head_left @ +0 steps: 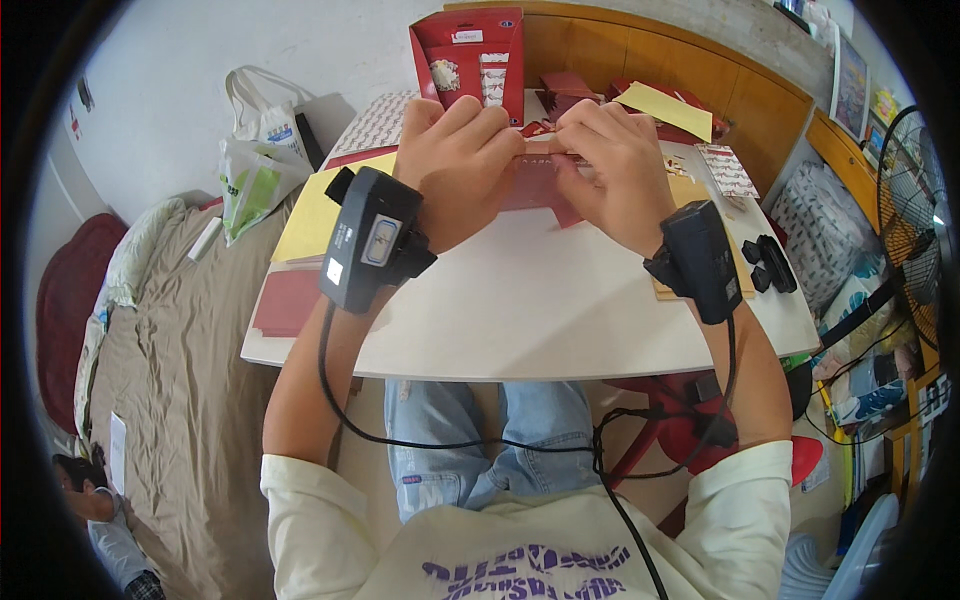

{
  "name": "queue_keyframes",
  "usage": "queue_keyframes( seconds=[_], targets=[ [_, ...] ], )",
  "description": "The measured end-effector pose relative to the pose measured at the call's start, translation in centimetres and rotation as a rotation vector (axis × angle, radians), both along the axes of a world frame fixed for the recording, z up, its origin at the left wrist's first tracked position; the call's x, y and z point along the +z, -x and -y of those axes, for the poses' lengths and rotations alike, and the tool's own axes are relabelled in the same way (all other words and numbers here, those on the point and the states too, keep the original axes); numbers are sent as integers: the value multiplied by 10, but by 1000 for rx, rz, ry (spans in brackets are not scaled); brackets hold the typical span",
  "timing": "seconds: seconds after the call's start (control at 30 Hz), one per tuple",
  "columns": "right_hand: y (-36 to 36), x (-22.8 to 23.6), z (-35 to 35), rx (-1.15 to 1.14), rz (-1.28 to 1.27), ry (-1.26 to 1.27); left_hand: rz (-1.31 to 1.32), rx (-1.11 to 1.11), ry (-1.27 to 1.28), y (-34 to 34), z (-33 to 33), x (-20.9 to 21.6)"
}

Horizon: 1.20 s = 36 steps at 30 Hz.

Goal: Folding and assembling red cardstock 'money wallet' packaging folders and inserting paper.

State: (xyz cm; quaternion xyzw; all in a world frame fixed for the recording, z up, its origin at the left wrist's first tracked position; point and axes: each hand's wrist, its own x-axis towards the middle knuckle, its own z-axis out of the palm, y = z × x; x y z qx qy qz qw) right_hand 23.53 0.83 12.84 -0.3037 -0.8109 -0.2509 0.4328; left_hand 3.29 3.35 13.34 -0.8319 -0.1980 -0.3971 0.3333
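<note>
A dark red sheet of paper (pixel 535 186) is held up between my hands over the far part of the white table (pixel 480 300). My left hand (pixel 458 170) is closed at its left end, the fingers curled and partly hidden behind the knuckles. At the other end my right hand (pixel 615 165) pinches the paper between thumb and curled fingers. A small flap of it hangs down beside the right thumb. Just behind my left hand stands a red box (pixel 467 50) with a patterned strip on its front. Each wrist wears a black device with a cable.
Yellow sheets (pixel 315 215) and dark red sheets (pixel 287 303) lie at the table's left. Behind my right hand are another yellow sheet (pixel 665 110) and red pieces; a patterned card (pixel 729 172) is farther right. A fan (pixel 912 215) stands right, a bed (pixel 190 370) left, where another person lies.
</note>
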Motion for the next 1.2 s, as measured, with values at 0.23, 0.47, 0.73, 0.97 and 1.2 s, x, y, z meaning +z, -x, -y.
queue_keyframes(
  seconds=[0.23,0.47,0.73,0.97,1.2],
  targets=[
    [-8,-4,-4,-21,4,-4,10,30,53,3,0,-4],
    [11,2,-2,20,8,-33,11,-2,18,-5,2,0],
    [2,1,-7,-26,33,-30,37,17,-9,11,-1,-1],
    [11,1,-10,43,40,-29,46,-26,-8,9,-4,-5],
    [16,-1,-7,17,66,-12,76,1,30,16,-3,-10]
  ],
)
